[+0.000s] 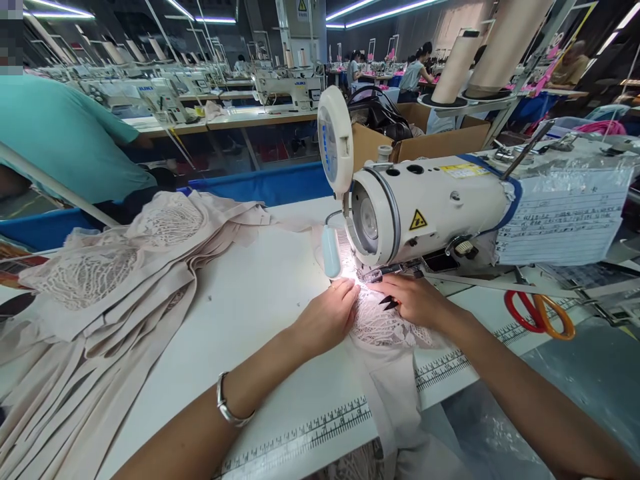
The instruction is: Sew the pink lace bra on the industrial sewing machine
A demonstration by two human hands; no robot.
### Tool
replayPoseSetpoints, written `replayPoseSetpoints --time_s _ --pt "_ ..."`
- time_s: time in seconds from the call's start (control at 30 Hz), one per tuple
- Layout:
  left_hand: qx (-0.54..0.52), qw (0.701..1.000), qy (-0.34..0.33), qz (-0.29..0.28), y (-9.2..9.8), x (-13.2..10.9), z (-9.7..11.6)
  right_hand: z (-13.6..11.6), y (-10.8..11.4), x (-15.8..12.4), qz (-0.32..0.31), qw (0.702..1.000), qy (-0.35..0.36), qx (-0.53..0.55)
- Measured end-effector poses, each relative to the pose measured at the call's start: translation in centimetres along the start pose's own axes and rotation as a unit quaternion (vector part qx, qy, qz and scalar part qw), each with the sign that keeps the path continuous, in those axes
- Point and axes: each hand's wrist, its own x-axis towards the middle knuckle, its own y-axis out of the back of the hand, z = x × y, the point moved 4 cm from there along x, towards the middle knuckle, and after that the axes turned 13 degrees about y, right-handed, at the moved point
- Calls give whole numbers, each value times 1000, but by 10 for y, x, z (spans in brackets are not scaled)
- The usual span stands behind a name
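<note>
Flat on the work, the left hand [327, 313] presses a lace panel [380, 327] under the sewing machine [425, 207], fingers together; the right hand [415, 300] steadies it, pinching dark thread snips [389, 303]. Pale fabric pieces [110, 293] crowd the white table [250, 300]; orange-handled scissors [540, 313] lie nearby, machine rows behind.

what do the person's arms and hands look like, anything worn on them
Both forearms are bare, with no sleeves in view. The left hand has a plain silver metal bangle around its wrist. The right hand wears no bracelet, watch or ring that shows. No gloves on either hand. Fingernail detail is too small to tell.
</note>
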Motion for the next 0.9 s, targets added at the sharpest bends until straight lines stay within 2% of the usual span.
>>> replayPoseSetpoints --time_s 0.17,0.27,0.33,0.4,0.5,0.6,0.73,0.9 --pt "0 1000 -17 -10 0 5 -18 0 -3 0 18 1000 12 4" --pt "21 999 -12 -42 4 8 -23 0 -5 0 22 1000 15 10" --pt "49 997 0 -57 6 10 -19 1 -7 0 25 999 16 17" --pt "59 997 14 -47 7 9 -9 2 -10 0 36 999 15 22" --pt "-19 999 37 -19 5 4 9 5 -15 -2 59 997 17 36" --pt "-71 996 46 -36 0 1 20 7 -16 -4 83 994 25 67" --pt "-76 995 30 -52 3 1 18 7 -10 -6 104 988 47 103" --pt "-107 991 4 -78 8 3 12 1 -3 -4 111 986 79 98"
